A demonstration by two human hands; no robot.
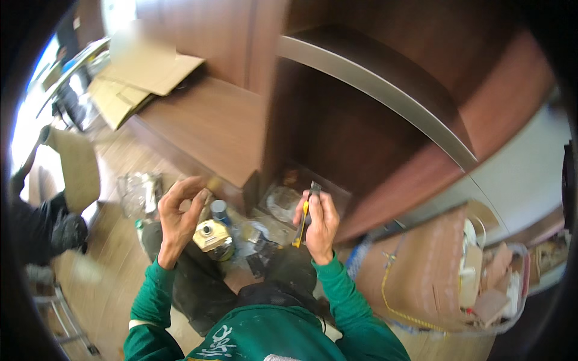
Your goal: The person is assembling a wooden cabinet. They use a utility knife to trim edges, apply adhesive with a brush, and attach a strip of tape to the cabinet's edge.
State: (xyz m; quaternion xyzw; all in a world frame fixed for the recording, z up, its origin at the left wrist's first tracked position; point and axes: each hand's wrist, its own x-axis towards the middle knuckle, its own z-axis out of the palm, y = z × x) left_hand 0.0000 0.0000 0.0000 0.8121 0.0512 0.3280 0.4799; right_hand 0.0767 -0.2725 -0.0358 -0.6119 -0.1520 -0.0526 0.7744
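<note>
Right hand (322, 224) clenches a yellow utility knife (304, 216), blade up, before the brown cabinet (337, 138); left hand (180, 216) pinches something small above a yellow-capped can (212, 236); a slip could likely nick those near fingers.

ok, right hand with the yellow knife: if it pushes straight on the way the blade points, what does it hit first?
Probably the dark wooden cabinet: the right hand points the yellow knife up into its open lower compartment. Depth is unclear, but nothing shows in between.
</note>
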